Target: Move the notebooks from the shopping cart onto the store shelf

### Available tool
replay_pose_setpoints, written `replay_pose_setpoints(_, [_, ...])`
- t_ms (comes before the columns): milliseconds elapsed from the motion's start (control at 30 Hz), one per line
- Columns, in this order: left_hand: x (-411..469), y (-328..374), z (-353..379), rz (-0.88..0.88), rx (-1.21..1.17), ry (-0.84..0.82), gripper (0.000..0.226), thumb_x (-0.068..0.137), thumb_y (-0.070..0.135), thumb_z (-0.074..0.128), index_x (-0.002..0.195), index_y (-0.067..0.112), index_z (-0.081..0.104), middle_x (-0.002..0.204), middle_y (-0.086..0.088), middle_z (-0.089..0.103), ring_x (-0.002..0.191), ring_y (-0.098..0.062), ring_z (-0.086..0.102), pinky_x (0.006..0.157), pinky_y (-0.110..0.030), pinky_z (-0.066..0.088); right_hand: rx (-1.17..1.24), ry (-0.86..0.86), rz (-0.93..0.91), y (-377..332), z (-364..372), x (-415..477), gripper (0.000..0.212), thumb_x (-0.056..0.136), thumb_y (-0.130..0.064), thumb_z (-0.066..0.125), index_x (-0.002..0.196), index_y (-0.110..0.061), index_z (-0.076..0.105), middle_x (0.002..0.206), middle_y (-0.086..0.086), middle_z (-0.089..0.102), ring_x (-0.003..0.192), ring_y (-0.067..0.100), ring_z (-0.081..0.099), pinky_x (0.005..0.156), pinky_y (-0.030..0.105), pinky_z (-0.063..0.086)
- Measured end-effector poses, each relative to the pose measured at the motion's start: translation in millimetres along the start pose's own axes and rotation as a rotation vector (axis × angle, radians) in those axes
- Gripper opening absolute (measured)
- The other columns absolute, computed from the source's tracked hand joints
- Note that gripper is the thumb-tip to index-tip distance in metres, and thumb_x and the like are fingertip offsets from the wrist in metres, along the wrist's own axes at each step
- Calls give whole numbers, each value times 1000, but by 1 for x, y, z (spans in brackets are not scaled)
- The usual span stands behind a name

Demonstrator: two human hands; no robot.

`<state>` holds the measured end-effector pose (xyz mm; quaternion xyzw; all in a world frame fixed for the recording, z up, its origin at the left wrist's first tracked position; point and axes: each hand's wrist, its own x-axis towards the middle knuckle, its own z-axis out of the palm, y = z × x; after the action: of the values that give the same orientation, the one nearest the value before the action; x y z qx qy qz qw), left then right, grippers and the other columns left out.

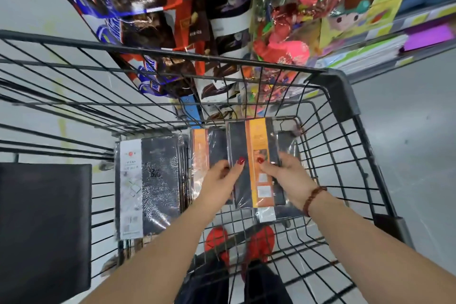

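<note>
- While both hands carry it just above the wire floor of the shopping cart (341, 86), the held notebook (255, 140) lies nearly flat between them, a dark cover with an orange band, sealed in clear film.
- The left hand (220, 176) pinches the near left edge, thumb pressed on top. Its fingers pass underneath, out of sight.
- The right hand (290, 179) pinches the right edge the same way, thumb on the orange band and fingers curled below.
- It looks thin and light, and stiff enough to keep its shape when held by the edges alone.
- The film is glossy and wrinkled, so it is likely slippery. A loose flap of wrapping sticks out at the near end, a poor place to grip.
- A firm pinch across the board itself, at the long edges, seems the safest hold.
- More stock lies in the cart: a white-banded notebook (150, 185) on a stack at the left, and an orange-banded notebook (207, 148) just beside the held one.
- The store shelf (417, 20) sits beyond the cart's far right corner, well apart from the hands.
</note>
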<state>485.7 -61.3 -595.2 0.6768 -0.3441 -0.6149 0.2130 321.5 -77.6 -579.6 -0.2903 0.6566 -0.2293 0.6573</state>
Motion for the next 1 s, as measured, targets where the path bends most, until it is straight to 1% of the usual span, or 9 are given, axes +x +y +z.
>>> replay_pose_setpoints(67, [0, -6, 6, 22, -12, 110, 32, 93, 34, 55, 83, 4, 51, 72, -12, 52, 66, -21, 51, 61, -35, 42, -113, -33, 1, 8, 11, 4, 27, 86, -24, 66, 110, -13, 62, 105, 4, 71, 96, 18, 67, 83, 29, 52])
replay_pose_setpoints(167, [-1, -16, 4, 12, -121, 175, 14, 96, 23, 52, 101, 11, 57, 84, -8, 67, 72, -24, 62, 66, -33, 49, -279, 29, 3, 18, 10, 13, 30, 89, -35, 59, 107, -11, 62, 105, 3, 67, 92, 15, 62, 79, 27, 51])
replay_pose_setpoints(233, [-2, -24, -5, 29, -64, 199, 11, 97, 22, 49, 105, 16, 54, 77, -3, 61, 62, -18, 54, 56, -29, 43, -426, 225, -65, 23, -5, 17, 17, 90, -28, 58, 100, -15, 63, 94, -2, 63, 88, 15, 61, 77, 31, 54])
replay_pose_setpoints(300, [-2, -37, -14, 53, 14, 213, 10, 97, 22, 48, 105, 18, 54, 70, 0, 54, 56, -15, 46, 51, -28, 37, -693, 447, -104, 34, -23, 23, 20, 86, -24, 61, 103, -14, 62, 103, 4, 57, 96, 23, 58, 86, 38, 52])
replay_pose_setpoints(400, [0, -53, -24, 21, 58, 214, 10, 97, 17, 49, 103, 13, 55, 70, -3, 55, 59, -18, 47, 59, -30, 40, -990, 485, -68, 50, -31, 30, 57, 78, -30, 70, 124, -6, 47, 128, 13, 44, 116, 30, 47, 97, 39, 45])
replay_pose_setpoints(500, [-1, -60, -30, -5, 59, 191, 10, 96, 19, 50, 102, 14, 56, 73, -5, 56, 51, -15, 43, 52, -30, 37, -971, 407, 35, 58, -22, 38, 98, 68, -42, 78, 141, -2, 26, 146, 15, 28, 133, 31, 32, 110, 40, 34])
replay_pose_setpoints(600, [1, -63, -33, -23, 79, 171, 11, 96, 22, 50, 96, 12, 54, 69, -8, 55, 49, -18, 44, 46, -29, 35, -932, 436, 71, 59, -15, 45, 115, 59, -52, 81, 144, -4, 19, 147, 16, 27, 133, 33, 30, 111, 41, 31])
replay_pose_setpoints(833, [0, -56, -32, -25, 89, 172, 16, 95, 30, 51, 89, 16, 54, 68, -6, 61, 57, -21, 54, 53, -32, 43, -604, 549, 95, 49, -22, 43, 74, 62, -42, 82, 119, -8, 50, 124, 16, 42, 116, 33, 44, 95, 43, 46])
replay_pose_setpoints(1000, [0, -58, -33, -31, 82, 192, 16, 95, 31, 52, 85, 18, 54, 73, -9, 63, 62, -22, 54, 60, -37, 45, -567, 567, 149, 41, -29, 43, 50, 68, -43, 74, 105, -12, 61, 110, 14, 53, 104, 34, 52, 87, 40, 50])
